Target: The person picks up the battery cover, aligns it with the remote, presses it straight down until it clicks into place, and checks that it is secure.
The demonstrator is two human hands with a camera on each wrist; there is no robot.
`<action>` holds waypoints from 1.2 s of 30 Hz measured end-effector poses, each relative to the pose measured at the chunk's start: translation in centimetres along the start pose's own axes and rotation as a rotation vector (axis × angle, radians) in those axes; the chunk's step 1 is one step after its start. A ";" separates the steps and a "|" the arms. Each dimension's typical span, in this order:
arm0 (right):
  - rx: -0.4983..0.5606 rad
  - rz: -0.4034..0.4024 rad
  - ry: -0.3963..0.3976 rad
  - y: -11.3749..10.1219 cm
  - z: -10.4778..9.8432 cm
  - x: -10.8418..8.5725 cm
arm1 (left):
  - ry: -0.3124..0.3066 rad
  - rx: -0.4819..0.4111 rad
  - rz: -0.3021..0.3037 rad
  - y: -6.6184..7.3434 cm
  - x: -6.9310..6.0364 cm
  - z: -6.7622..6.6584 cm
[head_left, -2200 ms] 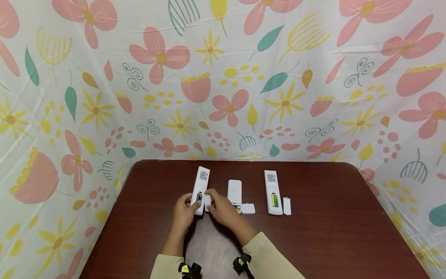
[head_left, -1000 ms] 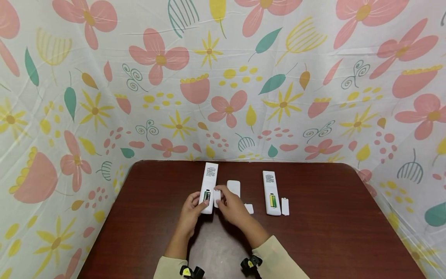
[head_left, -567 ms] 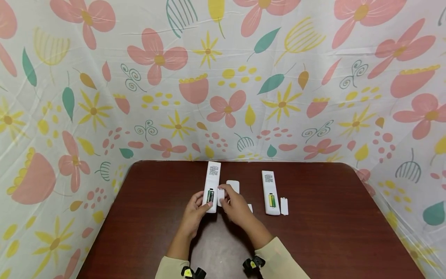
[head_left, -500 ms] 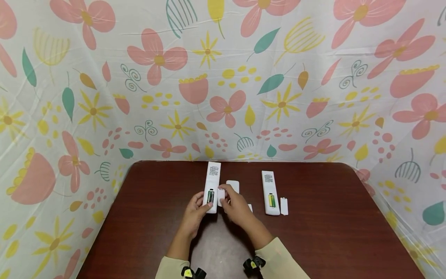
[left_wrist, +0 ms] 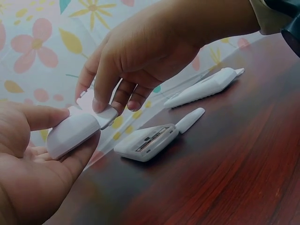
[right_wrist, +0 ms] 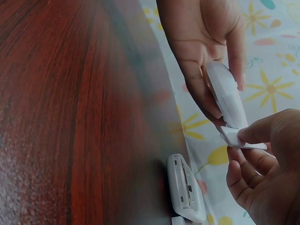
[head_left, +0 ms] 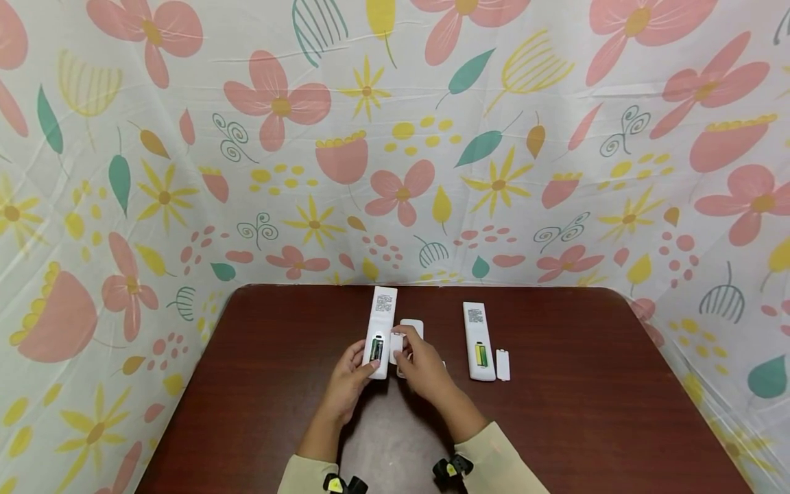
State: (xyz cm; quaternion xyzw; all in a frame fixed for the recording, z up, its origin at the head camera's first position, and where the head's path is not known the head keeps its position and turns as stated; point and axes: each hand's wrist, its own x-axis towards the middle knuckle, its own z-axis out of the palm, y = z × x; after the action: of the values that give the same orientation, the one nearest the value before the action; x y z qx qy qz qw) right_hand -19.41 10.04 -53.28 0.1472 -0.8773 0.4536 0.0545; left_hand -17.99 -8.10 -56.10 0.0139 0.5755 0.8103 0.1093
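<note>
Remote [head_left: 380, 322], long white plastic: left fingers [head_left: 354, 353] grip; uncovered, perhaps loaded.
Cover [head_left: 396, 347], flat white plastic: right fingers [head_left: 411, 339] pinch; unfitted.

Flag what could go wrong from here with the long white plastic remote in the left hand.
The remote has an uncovered battery compartment; tilting it might spill its contents.
The right hand pinches a small white rectangular plastic cover, which could slip.
A similar loose white cover lies beside another long white plastic remote; the covers might get swapped.
</note>
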 end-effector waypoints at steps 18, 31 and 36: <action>0.023 -0.016 0.042 -0.2 -0.8 -0.1 | -0.116 -0.033 0.023 -0.3 -0.1 0.2; 0.079 -0.027 0.032 -0.7 -1.2 0.2 | -0.131 -0.043 0.019 -0.4 -0.3 0.6; 0.113 -0.032 0.026 -1.0 -1.2 0.2 | -0.140 -0.045 0.004 -0.5 -0.3 0.7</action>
State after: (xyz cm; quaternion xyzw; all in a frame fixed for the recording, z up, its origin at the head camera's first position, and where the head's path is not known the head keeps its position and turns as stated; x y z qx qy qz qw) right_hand -19.34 10.43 -51.74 0.1582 -0.8470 0.5033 0.0650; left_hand -17.54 -7.38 -56.31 0.0693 0.5479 0.8205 0.1478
